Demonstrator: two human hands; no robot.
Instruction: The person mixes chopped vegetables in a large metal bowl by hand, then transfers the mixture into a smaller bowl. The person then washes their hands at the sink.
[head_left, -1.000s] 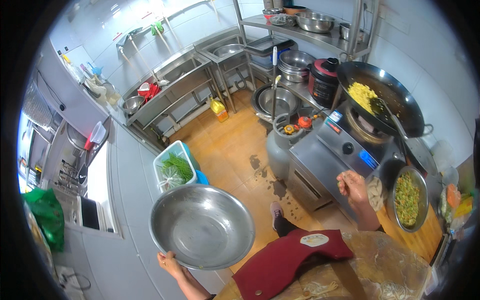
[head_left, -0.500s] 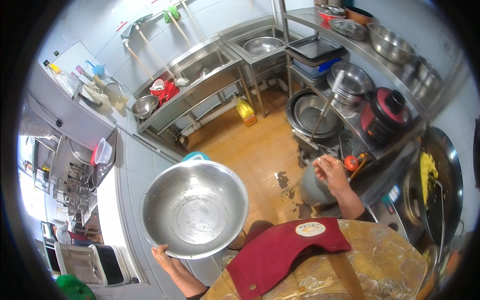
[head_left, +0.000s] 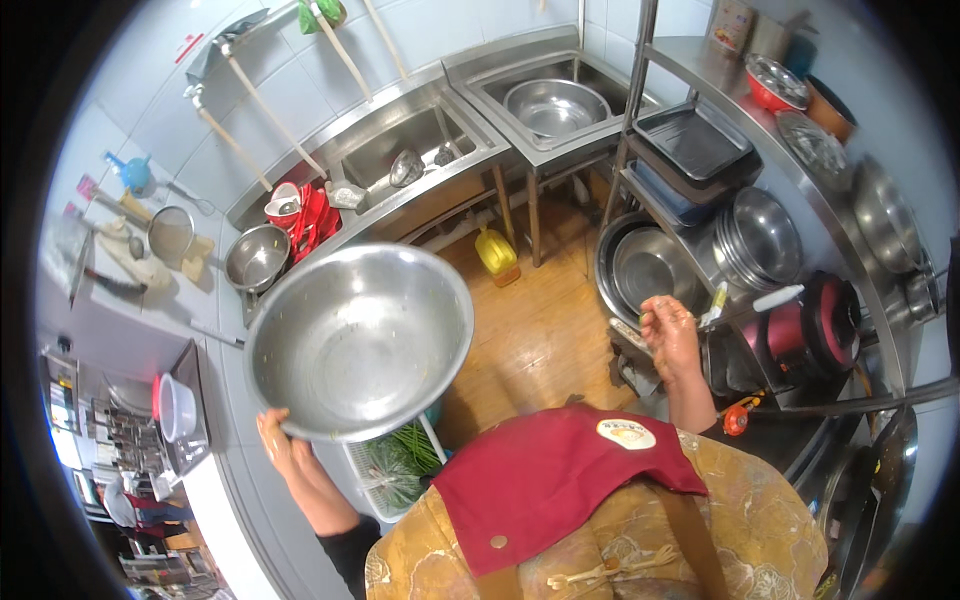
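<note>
- Since half a second ago, view and bowl have swung toward the sinks.
- Left hand [head_left: 277,437] grips the rim of the large steel bowl [head_left: 358,340], held tilted above the green-herb basket [head_left: 398,470].
- Right hand [head_left: 670,335], right of the bowl, is loosely curled by the shelf rack [head_left: 800,190]; whether it holds anything, I cannot tell.

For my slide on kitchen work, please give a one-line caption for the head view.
Left hand holds a large steel bowl by its rim; right hand reaches toward steel shelves.

Tiled walls [head_left: 150,110], wooden floor [head_left: 540,330]
</note>
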